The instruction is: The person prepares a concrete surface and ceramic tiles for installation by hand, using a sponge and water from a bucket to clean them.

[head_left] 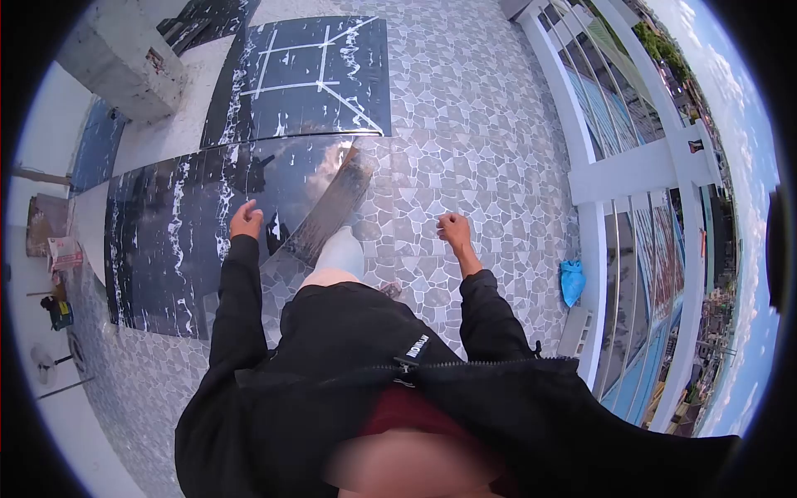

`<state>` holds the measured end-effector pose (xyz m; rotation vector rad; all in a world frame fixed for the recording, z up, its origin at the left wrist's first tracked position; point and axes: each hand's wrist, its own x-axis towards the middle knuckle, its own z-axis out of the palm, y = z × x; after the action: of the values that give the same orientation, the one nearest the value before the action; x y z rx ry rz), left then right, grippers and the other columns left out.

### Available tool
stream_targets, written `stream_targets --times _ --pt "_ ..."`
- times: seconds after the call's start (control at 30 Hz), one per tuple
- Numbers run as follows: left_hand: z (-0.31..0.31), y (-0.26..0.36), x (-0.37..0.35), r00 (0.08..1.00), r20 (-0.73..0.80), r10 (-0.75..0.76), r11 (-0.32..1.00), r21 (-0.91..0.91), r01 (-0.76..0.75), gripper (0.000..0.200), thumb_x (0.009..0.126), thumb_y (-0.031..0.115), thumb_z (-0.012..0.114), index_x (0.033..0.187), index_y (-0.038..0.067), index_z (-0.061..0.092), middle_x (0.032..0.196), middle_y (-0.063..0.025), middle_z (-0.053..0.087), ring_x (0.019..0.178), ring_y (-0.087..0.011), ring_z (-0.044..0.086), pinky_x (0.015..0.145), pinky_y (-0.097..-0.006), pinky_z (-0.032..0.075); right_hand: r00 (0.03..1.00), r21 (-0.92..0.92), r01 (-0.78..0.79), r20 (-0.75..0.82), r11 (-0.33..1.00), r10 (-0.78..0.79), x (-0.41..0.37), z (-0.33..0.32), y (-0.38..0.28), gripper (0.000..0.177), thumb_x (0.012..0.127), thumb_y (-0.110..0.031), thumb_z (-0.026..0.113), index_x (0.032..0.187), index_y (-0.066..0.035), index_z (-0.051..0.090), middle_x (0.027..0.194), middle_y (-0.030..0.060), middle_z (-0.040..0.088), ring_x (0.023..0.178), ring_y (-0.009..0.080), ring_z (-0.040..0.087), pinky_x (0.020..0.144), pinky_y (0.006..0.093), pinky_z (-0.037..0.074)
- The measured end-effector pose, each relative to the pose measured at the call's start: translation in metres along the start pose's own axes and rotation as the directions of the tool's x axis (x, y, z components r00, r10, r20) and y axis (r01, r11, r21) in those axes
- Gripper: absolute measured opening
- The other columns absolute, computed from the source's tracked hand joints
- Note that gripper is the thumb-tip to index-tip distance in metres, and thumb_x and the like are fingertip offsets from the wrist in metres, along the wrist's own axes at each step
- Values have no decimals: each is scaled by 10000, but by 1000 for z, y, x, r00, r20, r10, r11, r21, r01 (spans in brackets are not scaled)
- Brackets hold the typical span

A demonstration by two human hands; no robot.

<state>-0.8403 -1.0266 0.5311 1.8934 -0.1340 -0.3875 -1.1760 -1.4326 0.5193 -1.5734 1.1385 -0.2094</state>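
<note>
My left hand hangs over a glossy black sheet that lies on the floor and is marked with white streaks. It holds nothing, and its fingers are loosely bent with the thumb apart. Above the patterned stone-look floor, my right hand has its fingers curled in, with nothing visible in them. Between the two hands, a greyish-brown board lies aslant across the edge of the black sheet, close to my leg. Neither hand touches it.
Beyond lies another black panel with white tape lines. A concrete pillar stands at the upper left. Along the right runs a white railing, with a blue bag at its foot. Several items sit by the left wall.
</note>
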Motion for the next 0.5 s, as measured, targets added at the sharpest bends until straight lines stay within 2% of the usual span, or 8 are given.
stream_targets --times 0.03,0.23,0.3,0.33,0.37,0.4,0.43,0.5 --pt "0 -11 18 1000 -2 3 1000 -12 -3 413 817 138 629 1210 39 550 770 -10 592 647 -80 562 509 -208 421 996 -49 75 43 996 -72 24 5 -36 203 849 -185 572 854 12 622 721 92 634 576 140 600 501 245 485" --pt "-10 -18 131 979 -203 -9 1000 -8 8 421 783 114 630 1191 31 566 786 -30 617 675 -90 576 558 -223 457 951 4 200 239 980 -195 122 87 -155 226 815 -180 578 879 17 668 707 77 649 559 110 593 494 244 468" --pt "-17 -20 177 905 -404 133 973 226 -42 339 789 116 609 1112 16 615 853 -102 669 727 -178 629 693 -287 498 964 -103 203 196 974 -180 151 117 -162 261 788 -199 575 912 13 664 749 106 665 617 179 626 571 296 500" --pt "-24 -3 195 914 -405 29 971 229 71 367 784 142 599 1137 43 607 946 -135 655 891 -240 625 806 -335 486 950 -199 296 162 934 -266 179 131 -149 293 769 -213 572 935 12 659 769 130 665 664 226 633 629 329 501" --pt "-28 11 213 913 -408 26 972 222 72 367 784 142 599 1137 43 607 946 -135 655 891 -240 625 806 -335 486 927 -296 376 139 878 -350 203 145 -139 328 750 -227 569 959 11 654 790 154 666 711 273 640 686 362 501" --pt "-33 20 229 893 -448 48 899 409 157 397 777 153 594 1162 57 593 1037 -141 619 989 -260 582 874 -348 451 913 -391 403 111 827 -393 189 150 -170 359 721 -236 556 952 27 636 804 202 648 777 348 620 764 403 470" --pt "-36 28 245 871 -484 81 783 571 244 427 769 163 589 1186 70 579 1127 -148 582 1087 -280 540 942 -362 416 896 -368 432 69 823 -439 196 160 -178 303 699 -193 547 873 44 620 750 232 621 737 384 603 720 434 466" --pt "-39 41 272 835 -547 54 746 578 331 450 761 175 589 1200 77 568 1168 -149 545 1106 -302 516 963 -377 399 890 -474 441 121 762 -440 212 169 -194 264 672 -160 534 798 66 588 721 264 599 718 422 577 693 465 456"
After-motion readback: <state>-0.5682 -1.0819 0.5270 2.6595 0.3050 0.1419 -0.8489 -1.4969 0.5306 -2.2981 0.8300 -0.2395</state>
